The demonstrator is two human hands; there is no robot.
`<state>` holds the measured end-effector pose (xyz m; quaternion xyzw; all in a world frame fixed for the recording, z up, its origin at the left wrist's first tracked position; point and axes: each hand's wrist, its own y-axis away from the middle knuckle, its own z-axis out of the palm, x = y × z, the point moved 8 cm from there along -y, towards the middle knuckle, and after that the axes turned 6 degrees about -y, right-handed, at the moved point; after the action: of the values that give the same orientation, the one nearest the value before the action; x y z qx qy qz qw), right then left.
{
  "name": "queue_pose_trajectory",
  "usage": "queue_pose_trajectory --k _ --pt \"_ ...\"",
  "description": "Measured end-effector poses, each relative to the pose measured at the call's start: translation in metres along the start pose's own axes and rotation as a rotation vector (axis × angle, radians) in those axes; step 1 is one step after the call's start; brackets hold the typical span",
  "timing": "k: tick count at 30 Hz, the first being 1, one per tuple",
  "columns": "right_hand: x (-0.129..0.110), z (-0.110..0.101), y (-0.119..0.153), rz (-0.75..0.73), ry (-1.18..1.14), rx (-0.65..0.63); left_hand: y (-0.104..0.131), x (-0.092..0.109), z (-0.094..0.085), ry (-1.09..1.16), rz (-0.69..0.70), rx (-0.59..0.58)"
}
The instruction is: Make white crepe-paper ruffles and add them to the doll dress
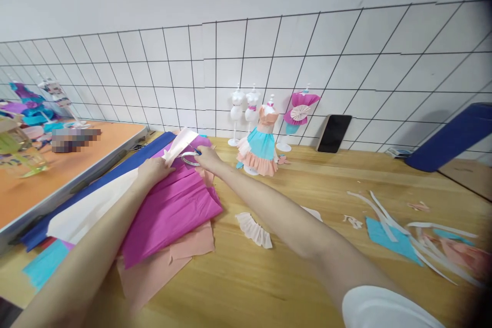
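My left hand (154, 168) lies closed on the near part of a pale pink paper sheet (96, 200), its fingers pressing the sheet down. Just right of it, my right hand (208, 158) is wrapped round scissors (198, 152), whose blades reach toward a raised pale strip (182, 142). Beneath both hands spreads a pile with magenta paper (169, 210), peach paper (165, 266) and a long blue piece (115, 169). A white curled strip (189, 159) shows between the hands. The scissors are mostly hidden by the right hand.
Small dress forms stand by the wall, one in a peach and turquoise dress (263, 143). A phone (334, 134) leans there. A pleated piece (253, 229) lies below my right forearm. Paper scraps (392, 238) and a blue roll (449, 138) are right; an orange table (96, 151) is left.
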<state>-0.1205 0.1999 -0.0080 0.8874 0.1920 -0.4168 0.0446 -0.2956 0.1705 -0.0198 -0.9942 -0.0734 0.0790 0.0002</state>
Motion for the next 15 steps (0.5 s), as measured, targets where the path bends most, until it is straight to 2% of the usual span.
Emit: queue_pose_trajectory --k 5,9,12,15 --pt "0.000 -0.018 0.010 -0.012 -0.082 0.029 -0.001 0.002 -0.004 -0.027 -0.035 0.013" --pt "0.000 -0.035 0.029 -0.029 -0.187 0.026 -0.004 0.001 -0.007 -0.030 -0.075 0.004" --pt "0.001 -0.053 0.060 -0.044 -0.272 0.000 -0.006 0.003 -0.010 -0.006 -0.067 0.012" --pt "0.008 -0.081 0.109 -0.048 -0.335 -0.036 -0.004 0.006 -0.014 0.051 0.001 0.026"
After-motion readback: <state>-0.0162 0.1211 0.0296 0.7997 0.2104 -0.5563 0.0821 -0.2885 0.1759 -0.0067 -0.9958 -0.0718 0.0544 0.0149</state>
